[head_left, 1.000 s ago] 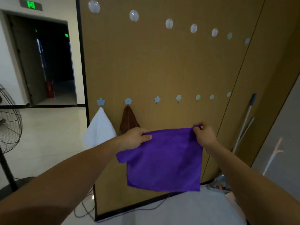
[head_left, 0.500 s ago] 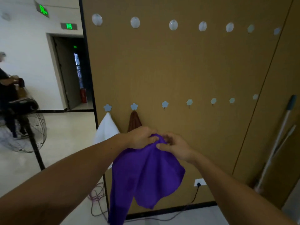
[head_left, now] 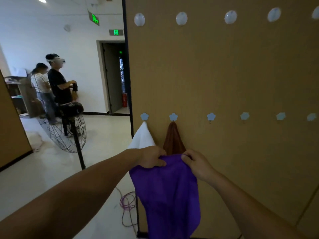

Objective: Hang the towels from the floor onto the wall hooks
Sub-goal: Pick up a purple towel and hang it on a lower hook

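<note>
at the far left, in the open room, two people (head_left: 51, 83) stand side by side, one wearing a white headset. just in front of them a standing fan (head_left: 69, 133) with a wire cage is on the pale floor. a dark doorway (head_left: 114, 76) opens behind it, and a red fire extinguisher (head_left: 124, 100) is at its foot. a loose purple cable (head_left: 128, 202) lies coiled on the floor near the edge of the brown wall panel (head_left: 224, 75).

the left arm reaches in from the lower left, stretched forward and slightly up. the left hand (head_left: 151, 157) is knuckles-up, its fingers curled over and its thumb pinching the top edge of the purple towel (head_left: 169, 192). above that hand a white towel (head_left: 142, 137) hangs from the first flower hook (head_left: 144, 116), and beside it a brown towel (head_left: 173, 140) hangs from the second flower hook (head_left: 173, 116).

the purple towel is off the floor, bunched between the two hands and drooping in a long fold in front of the panel, below the brown towel. the right hand (head_left: 196, 163) comes in from the lower right with a bent wrist and grips the same top edge just beside the left hand, fingers curled into the cloth. the third flower hook (head_left: 211, 116) sits up and right of the hands, well apart from the purple towel. more flower hooks run on rightward, with a row of round hooks (head_left: 181, 18) high above.
</note>
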The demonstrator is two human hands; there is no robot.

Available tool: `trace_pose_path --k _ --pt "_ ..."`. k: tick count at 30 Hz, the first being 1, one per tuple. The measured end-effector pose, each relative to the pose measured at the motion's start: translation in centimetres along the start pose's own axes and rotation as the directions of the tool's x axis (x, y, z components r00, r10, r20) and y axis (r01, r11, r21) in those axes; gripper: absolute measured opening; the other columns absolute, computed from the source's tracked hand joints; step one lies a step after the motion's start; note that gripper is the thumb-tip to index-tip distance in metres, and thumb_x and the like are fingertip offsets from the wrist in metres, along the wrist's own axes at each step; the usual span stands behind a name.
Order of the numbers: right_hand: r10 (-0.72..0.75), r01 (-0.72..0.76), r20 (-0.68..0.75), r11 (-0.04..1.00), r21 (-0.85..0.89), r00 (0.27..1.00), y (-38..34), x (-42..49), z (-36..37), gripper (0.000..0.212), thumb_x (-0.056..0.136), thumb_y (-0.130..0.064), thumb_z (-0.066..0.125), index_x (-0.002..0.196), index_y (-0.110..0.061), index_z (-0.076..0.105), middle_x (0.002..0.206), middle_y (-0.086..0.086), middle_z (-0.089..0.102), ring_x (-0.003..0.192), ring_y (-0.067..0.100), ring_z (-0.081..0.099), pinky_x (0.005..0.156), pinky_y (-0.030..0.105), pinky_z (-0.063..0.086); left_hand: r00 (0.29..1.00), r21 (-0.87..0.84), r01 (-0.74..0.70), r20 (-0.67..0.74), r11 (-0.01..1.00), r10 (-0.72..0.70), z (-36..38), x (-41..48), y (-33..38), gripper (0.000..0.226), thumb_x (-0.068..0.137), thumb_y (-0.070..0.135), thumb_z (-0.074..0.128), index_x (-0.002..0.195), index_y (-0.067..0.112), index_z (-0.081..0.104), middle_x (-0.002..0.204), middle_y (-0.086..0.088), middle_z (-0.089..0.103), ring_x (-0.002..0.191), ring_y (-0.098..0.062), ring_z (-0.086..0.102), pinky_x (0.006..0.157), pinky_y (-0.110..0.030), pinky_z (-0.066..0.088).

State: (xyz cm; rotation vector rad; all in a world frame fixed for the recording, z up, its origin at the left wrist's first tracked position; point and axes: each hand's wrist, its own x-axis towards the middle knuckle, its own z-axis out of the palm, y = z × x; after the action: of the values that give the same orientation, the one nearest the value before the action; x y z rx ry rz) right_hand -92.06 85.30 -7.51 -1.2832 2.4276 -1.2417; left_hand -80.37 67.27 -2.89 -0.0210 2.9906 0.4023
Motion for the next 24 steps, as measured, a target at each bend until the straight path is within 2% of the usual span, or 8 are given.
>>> trace_pose_path --k 3,8,10,13,15,19,21,24 --pt "-0.037 0.040 0.028 0.996 -0.081 0.999 0.7 2.4 -0.5 0.020 0.097 -0.041 0.050 0.086 -0.028 0.060 0.083 -0.009 0.066 0.079 0.008 0.061 0.075 0.030 0.050 0.998 0.027 0.022 0.066 0.999 -0.024 -1.4 1.8 -1.9 0.012 0.097 0.020 0.048 0.094 0.011 0.054 0.097 -0.005 0.059 0.087 -0.021 0.053 0.077 -0.031 0.041" --pt "-0.023 0.013 -0.032 0.964 -0.265 0.999 2.2 5.6 -1.6 0.024 0.089 -0.060 0.049 0.076 -0.039 0.052 0.076 -0.013 0.062 0.073 0.004 0.059 0.068 0.027 0.049 0.983 0.082 0.039 0.177 0.996 -0.053 -2.4 5.2 -3.3 0.028 0.091 0.001 0.042 0.114 0.001 0.056 0.115 -0.017 0.060 0.094 -0.023 0.057 0.079 -0.032 0.047" --pt "-0.024 0.005 -0.064 0.959 -0.284 0.998 2.8 6.6 -2.1 0.030 0.090 -0.060 0.046 0.081 -0.033 0.054 0.075 -0.012 0.062 0.071 0.005 0.059 0.070 0.029 0.050 0.993 0.075 0.018 0.115 0.997 -0.027 -2.7 6.8 -3.3 0.028 0.089 -0.005 0.038 0.110 -0.002 0.058 0.113 -0.020 0.061 0.086 -0.020 0.057 0.073 -0.028 0.046" --pt "-0.013 -0.023 -0.154 0.972 -0.232 0.988 4.7 7.9 -3.4 0.037 0.093 -0.055 0.046 0.084 -0.020 0.055 0.073 -0.005 0.063 0.070 0.011 0.059 0.069 0.032 0.050 0.996 -0.006 -0.004 -0.088 1.000 0.003 -2.7 10.5 -3.1 0.032 0.087 -0.009 0.035 0.106 -0.004 0.061 0.111 -0.019 0.063 0.101 -0.029 0.059 0.087 -0.034 0.047" --pt "0.017 -0.052 -0.196 0.984 -0.173 0.980 6.1 8.6 -4.8 0.037 0.094 -0.051 0.047 0.085 -0.016 0.054 0.075 0.000 0.063 0.070 0.015 0.059 0.068 0.031 0.048 0.975 -0.057 -0.019 -0.223 0.998 0.005 -2.3 13.3 -2.5 0.031 0.088 -0.008 0.036 0.103 -0.006 0.062 0.107 -0.020 0.065 0.100 -0.028 0.059 0.087 -0.027 0.043" --pt "0.054 -0.081 -0.193 0.987 -0.136 0.980 9.5 10.0 -8.4 0.033 0.094 -0.043 0.054 0.083 -0.012 0.056 0.075 0.006 0.063 0.070 0.021 0.057 0.069 0.036 0.047 0.926 -0.069 -0.096 -0.372 0.993 0.063 -1.1 18.3 -0.9 0.025 0.093 0.004 0.040 0.087 0.005 0.064 0.089 -0.012 0.067 0.084 -0.020 0.059 0.077 -0.022 0.041" --pt "0.067 -0.082 -0.149 0.991 -0.103 0.987 11.5 10.8 -10.3 0.028 0.093 -0.039 0.058 0.084 -0.012 0.061 0.081 0.007 0.066 0.077 0.024 0.061 0.074 0.037 0.049 0.905 -0.053 -0.111 -0.418 0.992 0.079 -0.3 20.6 -0.2 0.026 0.093 0.027 0.047 0.068 0.029 0.053 0.070 0.006 0.060 0.071 -0.010 0.058 0.070 -0.026 0.045" --pt "0.071 -0.074 -0.039 0.993 -0.094 0.997 14.1 12.2 -12.9 0.021 0.091 -0.033 0.062 0.077 -0.018 0.063 0.076 0.001 0.066 0.069 0.012 0.059 0.070 0.031 0.049 0.883 -0.038 -0.115 -0.461 0.993 0.084 0.3 23.5 0.9 0.029 0.084 0.061 0.051 0.059 0.047 0.044 0.054 0.020 0.048 0.055 0.006 0.052 0.047 -0.012 0.032"
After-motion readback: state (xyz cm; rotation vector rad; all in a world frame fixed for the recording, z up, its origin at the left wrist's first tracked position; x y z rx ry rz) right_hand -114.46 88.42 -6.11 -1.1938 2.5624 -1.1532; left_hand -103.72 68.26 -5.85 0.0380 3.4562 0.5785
